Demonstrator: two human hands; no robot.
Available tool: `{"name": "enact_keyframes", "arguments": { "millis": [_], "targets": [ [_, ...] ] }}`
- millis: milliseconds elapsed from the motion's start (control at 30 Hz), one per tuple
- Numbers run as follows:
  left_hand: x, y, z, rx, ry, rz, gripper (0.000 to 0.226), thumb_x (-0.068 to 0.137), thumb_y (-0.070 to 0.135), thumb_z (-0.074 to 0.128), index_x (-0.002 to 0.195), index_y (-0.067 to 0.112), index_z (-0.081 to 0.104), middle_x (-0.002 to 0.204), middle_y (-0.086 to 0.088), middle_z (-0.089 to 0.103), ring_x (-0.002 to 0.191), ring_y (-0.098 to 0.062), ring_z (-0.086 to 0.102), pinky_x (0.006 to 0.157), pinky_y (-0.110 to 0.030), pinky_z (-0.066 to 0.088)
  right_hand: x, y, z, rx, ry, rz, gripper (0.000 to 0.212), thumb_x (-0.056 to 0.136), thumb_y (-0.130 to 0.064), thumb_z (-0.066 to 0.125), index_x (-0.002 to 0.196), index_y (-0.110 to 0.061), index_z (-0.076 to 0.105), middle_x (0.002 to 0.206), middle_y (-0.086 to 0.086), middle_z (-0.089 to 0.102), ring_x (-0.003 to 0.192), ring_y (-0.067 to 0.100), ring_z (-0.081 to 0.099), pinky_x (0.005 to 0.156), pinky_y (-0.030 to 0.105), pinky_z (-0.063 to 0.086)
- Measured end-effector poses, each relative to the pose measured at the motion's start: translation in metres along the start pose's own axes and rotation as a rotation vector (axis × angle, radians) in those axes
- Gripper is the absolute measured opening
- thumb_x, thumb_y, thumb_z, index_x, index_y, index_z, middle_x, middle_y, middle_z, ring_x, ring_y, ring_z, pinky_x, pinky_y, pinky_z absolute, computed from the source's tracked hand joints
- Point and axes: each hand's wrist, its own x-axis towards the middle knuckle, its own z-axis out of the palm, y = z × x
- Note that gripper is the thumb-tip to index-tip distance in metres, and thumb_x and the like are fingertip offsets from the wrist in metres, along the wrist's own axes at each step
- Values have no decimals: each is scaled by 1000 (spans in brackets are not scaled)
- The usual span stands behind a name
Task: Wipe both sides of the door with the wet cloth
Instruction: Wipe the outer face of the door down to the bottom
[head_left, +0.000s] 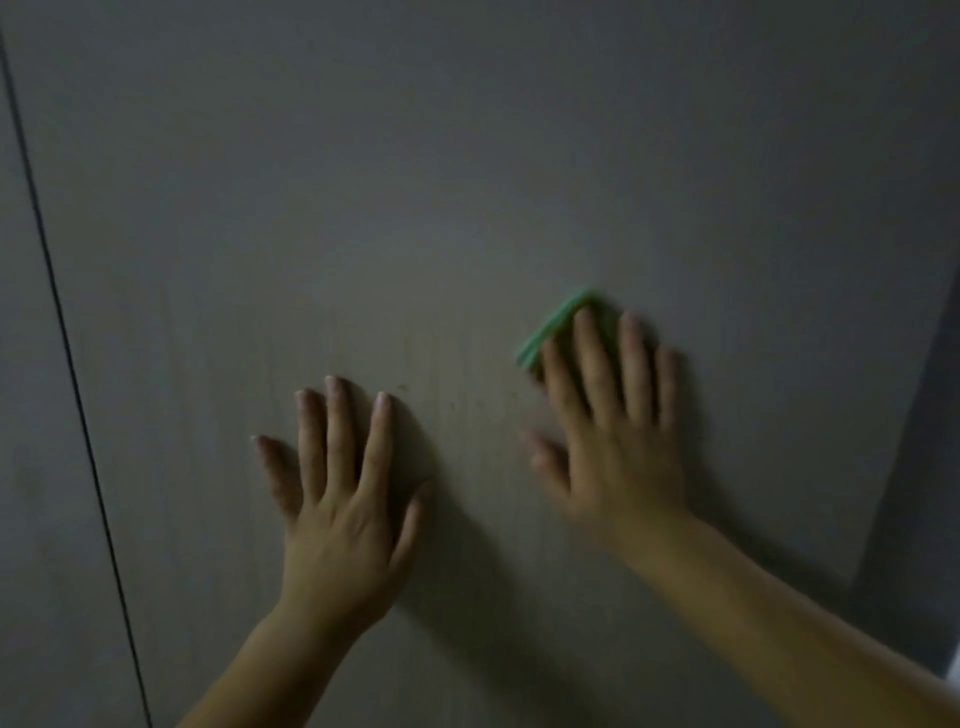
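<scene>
A pale grey-beige door (467, 182) fills nearly the whole dim view. My left hand (340, 493) lies flat on it at lower centre, fingers spread, with nothing under it. My right hand (613, 426), blurred, presses a folded green cloth (556, 325) flat against the door. Only the cloth's upper left edge shows past my fingertips; the rest is hidden under the palm. A few small specks mark the door surface between my hands.
A thin dark gap (62, 332) runs slanting down the left side between the door and the frame or wall (26, 467). The door's right edge (904, 415) borders a darker strip at the far right.
</scene>
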Motion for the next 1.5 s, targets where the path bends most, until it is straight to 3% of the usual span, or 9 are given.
{"name": "enact_keyframes", "arguments": {
  "millis": [167, 333, 567, 767, 900, 1000, 1167, 1367, 1500],
  "targets": [
    [-3, -13, -13, -34, -7, 59, 73, 98, 49, 36, 161, 14, 23, 171, -12, 3, 158, -33, 0, 118, -72, 11, -17, -15, 0, -43, -61, -281, 82, 91, -54, 43, 161, -25, 12, 168, -2, 4, 153, 37, 16, 124, 55, 3],
    [-7, -43, -22, -42, 47, -57, 77, 95, 46, 39, 161, 10, 22, 170, -17, -2, 158, -34, -4, 119, -70, 3, 50, -15, -8, 10, 78, 150, 75, 100, -56, 33, 163, -19, 15, 171, 10, 10, 156, 42, 8, 125, 58, 0],
    [-9, -77, -23, -27, -19, -117, 75, 98, 50, 32, 162, 15, 16, 170, -14, -7, 157, -35, -10, 119, -71, 6, -7, -73, 6, -21, -55, -267, 80, 92, -53, 45, 160, -24, 15, 168, -2, 5, 153, 38, 16, 123, 56, 4],
    [-10, -87, -27, -68, -26, -39, 75, 99, 52, 32, 163, 18, 13, 171, -11, -9, 157, -34, -10, 122, -63, 3, 66, -84, -5, 18, 71, 94, 78, 98, -56, 37, 163, -19, 15, 171, 9, 7, 155, 44, 8, 124, 60, -1],
    [-14, -114, -36, -96, 62, -78, 73, 96, 47, 38, 161, 20, 19, 171, -7, -2, 157, -28, 3, 121, -42, 4, 8, -124, 6, -18, -82, -271, 82, 93, -55, 42, 161, -22, 10, 169, 4, 5, 154, 40, 12, 124, 58, 1],
    [-13, -130, -39, -65, 39, -82, 73, 98, 47, 36, 162, 18, 19, 171, -10, 0, 158, -30, -2, 124, -56, 9, 23, -118, 5, -61, -73, -361, 80, 93, -54, 43, 161, -26, 13, 170, 1, 8, 154, 37, 15, 124, 55, 4],
    [-13, -139, -43, -63, 19, -34, 72, 99, 49, 34, 162, 18, 21, 171, -12, 4, 158, -32, 3, 124, -55, 10, 89, -133, -4, 24, 45, -4, 77, 98, -54, 38, 163, -21, 15, 171, 6, 6, 156, 41, 8, 125, 59, 2],
    [-15, -173, -54, -76, 54, -122, 73, 96, 45, 38, 162, 17, 23, 171, -12, -4, 157, -34, -6, 124, -61, 4, 43, -173, 0, -62, -95, -453, 77, 95, -56, 43, 160, -25, 18, 168, 4, 8, 154, 36, 16, 123, 55, 6],
    [-16, -190, -53, -70, 9, -150, 76, 96, 43, 41, 163, 19, 15, 170, -12, -12, 156, -36, -16, 122, -66, -2, 120, -166, -7, -44, 29, -250, 73, 96, -50, 40, 162, -25, 20, 171, 4, 13, 154, 37, 15, 124, 53, 1]
  ]
}}
